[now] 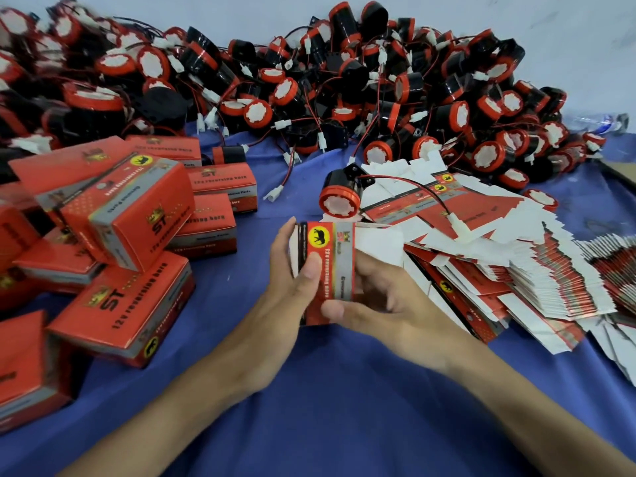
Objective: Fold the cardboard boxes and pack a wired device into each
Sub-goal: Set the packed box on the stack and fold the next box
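Observation:
A red and grey cardboard box [332, 266], partly folded with white flaps showing behind it, is held upright above the blue cloth at the centre. My left hand [292, 290] grips its left side, thumb on the printed front. My right hand [385, 304] grips its right side and lower edge. One black and red wired device [339, 196] with a red and black wire and white plug lies just behind the box, on the flat box blanks [481, 256].
A large heap of wired devices [344, 80] fills the back of the table. Several closed red boxes [130, 215] are stacked at the left. Fanned flat blanks spread to the right edge. Blue cloth [327, 407] covers the near table.

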